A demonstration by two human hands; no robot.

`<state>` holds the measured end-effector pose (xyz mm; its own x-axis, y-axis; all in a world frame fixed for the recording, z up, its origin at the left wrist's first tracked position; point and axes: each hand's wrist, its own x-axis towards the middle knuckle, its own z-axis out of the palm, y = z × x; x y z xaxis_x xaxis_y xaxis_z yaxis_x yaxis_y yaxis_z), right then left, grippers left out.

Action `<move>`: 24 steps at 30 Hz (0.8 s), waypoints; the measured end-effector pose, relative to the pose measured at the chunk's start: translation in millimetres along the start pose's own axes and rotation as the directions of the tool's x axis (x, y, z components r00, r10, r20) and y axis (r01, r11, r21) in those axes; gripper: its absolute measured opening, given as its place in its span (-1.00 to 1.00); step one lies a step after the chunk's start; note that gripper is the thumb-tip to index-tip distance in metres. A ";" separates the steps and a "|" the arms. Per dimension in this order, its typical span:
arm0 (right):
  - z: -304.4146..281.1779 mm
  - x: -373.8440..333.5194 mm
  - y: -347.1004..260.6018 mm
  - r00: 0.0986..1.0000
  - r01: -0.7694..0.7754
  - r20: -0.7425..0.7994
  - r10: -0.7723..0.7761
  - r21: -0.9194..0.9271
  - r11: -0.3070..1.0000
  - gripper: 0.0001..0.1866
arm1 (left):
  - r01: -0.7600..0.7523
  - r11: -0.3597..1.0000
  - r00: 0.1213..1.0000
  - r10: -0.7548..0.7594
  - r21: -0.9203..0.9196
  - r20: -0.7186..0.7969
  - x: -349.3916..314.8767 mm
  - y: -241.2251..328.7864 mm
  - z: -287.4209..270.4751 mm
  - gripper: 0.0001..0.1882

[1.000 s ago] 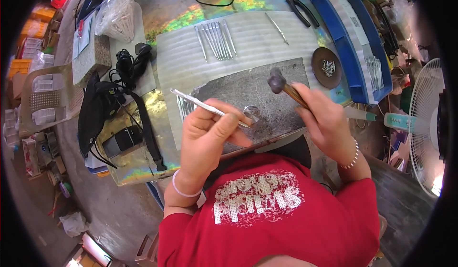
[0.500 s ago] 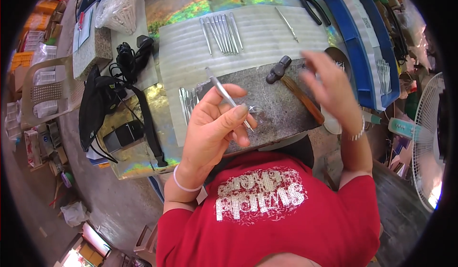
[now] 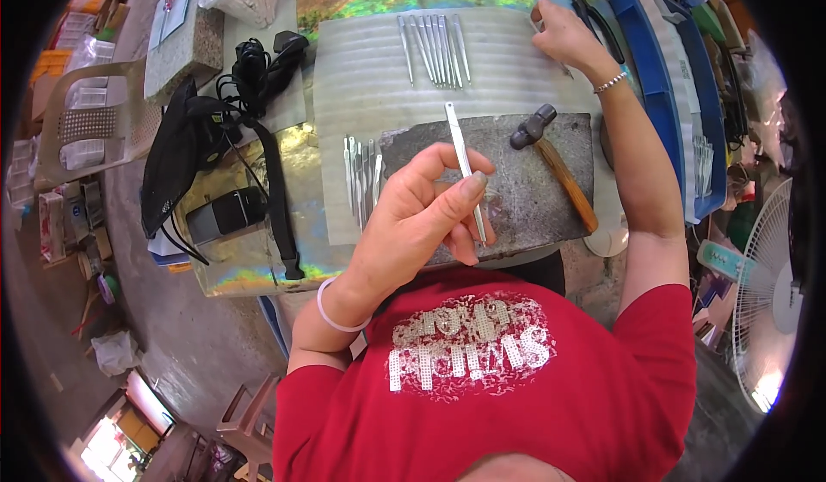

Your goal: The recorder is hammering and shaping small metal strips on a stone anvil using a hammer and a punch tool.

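Observation:
My left hand (image 3: 413, 215) is closed in front of my chest, thumb and fingers pinching a slim silver metal rod (image 3: 456, 133) with a small hole at its upper end. It is tilted above a dark stone slab (image 3: 525, 207). Out at the far right, my right hand (image 3: 568, 39) has its fingers closed on a second slim metal tool (image 3: 565, 71), mostly covered by the hand. A wooden-handled hammer (image 3: 564, 176) lies on the slab's right side. Several similar rods (image 3: 443, 52) lie in a row on white foam sheeting (image 3: 353, 86), and more rods (image 3: 357, 176) lie left of the slab.
Black-handled pliers (image 3: 594, 17) lie beyond my right hand, beside a blue tray (image 3: 658, 112). At left are a black strapped pouch (image 3: 176, 155), coiled cables (image 3: 249, 77), a black box (image 3: 228, 215) and a granite block (image 3: 185, 52). A white fan (image 3: 770, 301) stands at the right.
My right hand has moved away from beside the hammer to the tool on the far right of the foam. The rod in my left hand has turned more upright. The whole view has shifted slightly.

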<state>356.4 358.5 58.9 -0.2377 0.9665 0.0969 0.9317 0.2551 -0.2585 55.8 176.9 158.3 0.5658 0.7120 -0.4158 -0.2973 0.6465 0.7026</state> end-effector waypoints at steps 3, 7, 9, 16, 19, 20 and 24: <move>-38.4 -14.3 -17.1 1.000 -0.026 -0.009 0.026 0.001 1.000 -0.82 | -0.047 0.998 0.999 0.046 0.038 0.029 0.8 -7.7 -5.2 -0.79; -107.8 -68.4 -92.8 0.999 -0.038 0.026 0.029 0.525 0.850 -0.76 | -0.257 0.940 0.965 0.263 0.226 0.003 -2.0 -17.1 -8.7 -0.88; -126.5 -100.3 -132.5 0.970 -0.223 0.230 0.085 0.684 0.695 -0.73 | -0.270 0.891 0.959 0.283 0.365 0.020 -6.9 -19.6 -10.8 -0.84; -97.1 -165.8 -176.9 0.947 -0.315 0.321 0.008 0.924 0.215 -0.86 | -0.401 0.727 0.911 0.383 0.557 0.155 -14.6 -23.1 -2.6 -0.76; -93.6 -174.9 -186.4 0.957 -0.286 0.278 0.077 0.951 0.115 -0.88 | -0.522 0.573 0.839 0.481 0.632 0.256 -15.0 -27.5 -7.9 -0.75; -93.6 -176.6 -188.3 0.958 -0.283 0.275 0.077 0.953 0.112 -0.88 | -0.563 0.505 0.804 0.519 0.654 0.291 -15.7 -29.0 -9.2 -0.74; -88.4 -175.5 -190.9 0.992 -0.110 0.098 0.074 0.975 0.191 -0.90 | -0.411 0.771 0.900 0.426 0.486 0.086 -29.2 -38.0 3.9 -0.70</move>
<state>244.5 137.6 176.2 -0.1942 0.9808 -0.0167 -0.0640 -0.0297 -0.9975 53.5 130.5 146.0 0.4486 0.8934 -0.0254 -0.0878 0.0724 0.9935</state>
